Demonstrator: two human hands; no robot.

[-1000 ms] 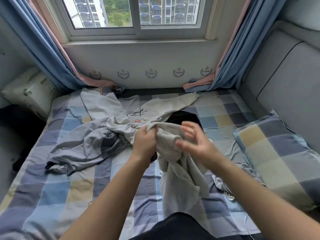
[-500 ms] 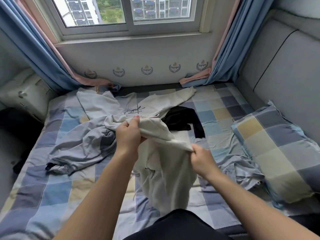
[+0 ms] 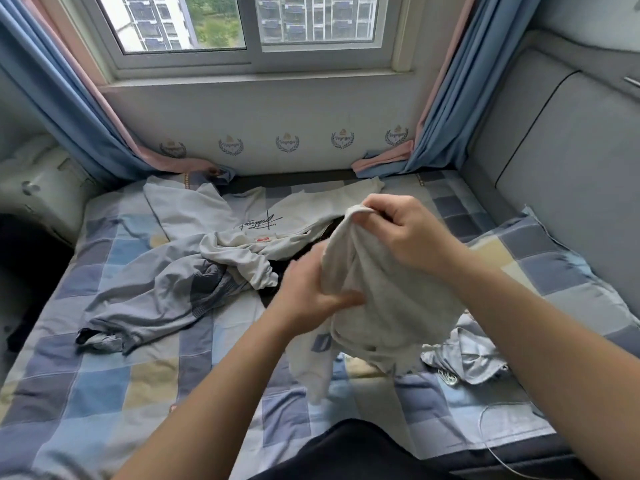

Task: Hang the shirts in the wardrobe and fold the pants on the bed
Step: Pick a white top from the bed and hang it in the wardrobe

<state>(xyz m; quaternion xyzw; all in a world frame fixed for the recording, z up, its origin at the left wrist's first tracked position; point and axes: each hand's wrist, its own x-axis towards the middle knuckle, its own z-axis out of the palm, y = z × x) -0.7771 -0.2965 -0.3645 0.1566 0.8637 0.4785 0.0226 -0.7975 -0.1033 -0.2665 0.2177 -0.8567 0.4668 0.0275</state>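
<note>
Aloft, crumpled pale grey garment, right hand pinching top edge, left hand gripping middle.

The sheet and pillow are checked blue, grey and beige, the held garment is pale grey, the white shirt has black script, the grey shirt dark panels, the curtains blue edged pink.

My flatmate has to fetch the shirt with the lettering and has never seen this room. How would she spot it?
Look at the bed under the window. At its far end lies a pale shirt spread out. Unlike the crumpled grey-blue garment beside it, it bears black script lettering.
</note>
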